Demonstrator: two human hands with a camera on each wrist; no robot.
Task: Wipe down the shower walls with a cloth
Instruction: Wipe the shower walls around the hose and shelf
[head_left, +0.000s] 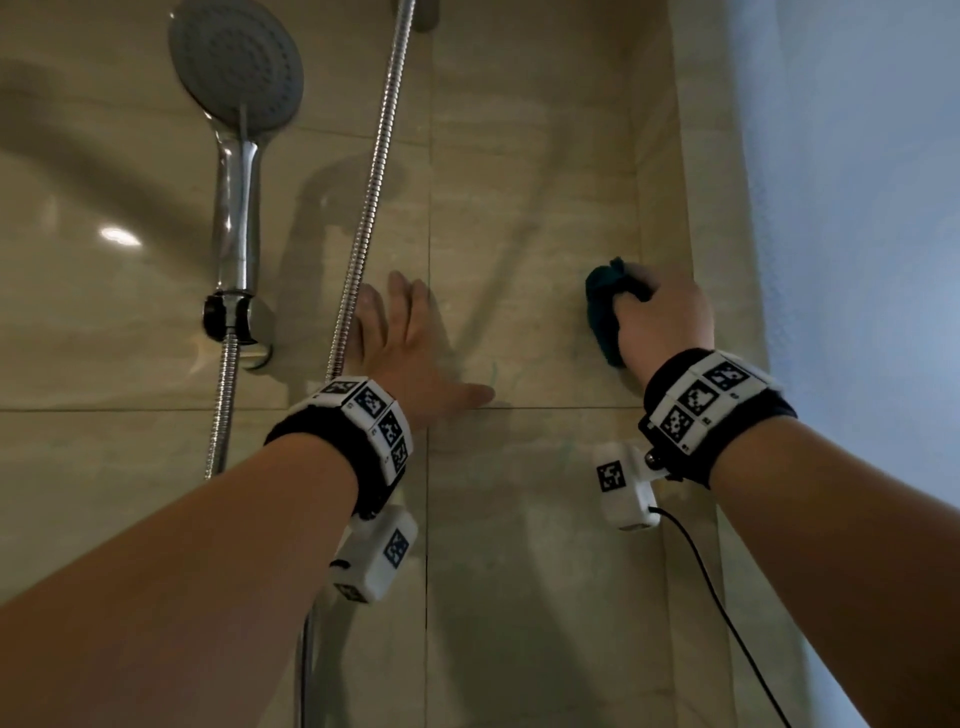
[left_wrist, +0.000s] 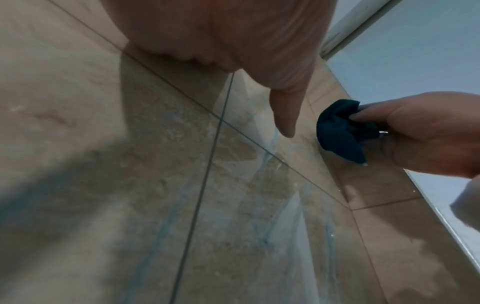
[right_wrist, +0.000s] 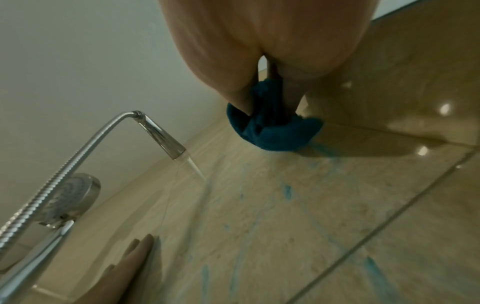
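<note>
Beige tiled wall (head_left: 530, 171), glossy, with dark grout lines crossing just under the left hand (head_left: 410, 343), which lies flat on the tile, fingers spread. Over by the corner, the cloth (head_left: 602, 312) is pressed against the wall, bunched in the right hand (head_left: 665, 322). Faint blue streaks (right_wrist: 287, 191) run down the tiles below it. To the left, the shower head (head_left: 236, 67) sits in its wall bracket (head_left: 231, 317), the hose (head_left: 369, 197) hanging alongside.

Head view: looks up along both forearms at the beige tiled shower wall (head_left: 519, 208). Wrist views: close against that wall, angled upward, each catching the opposite hand. All share the wall.
</note>
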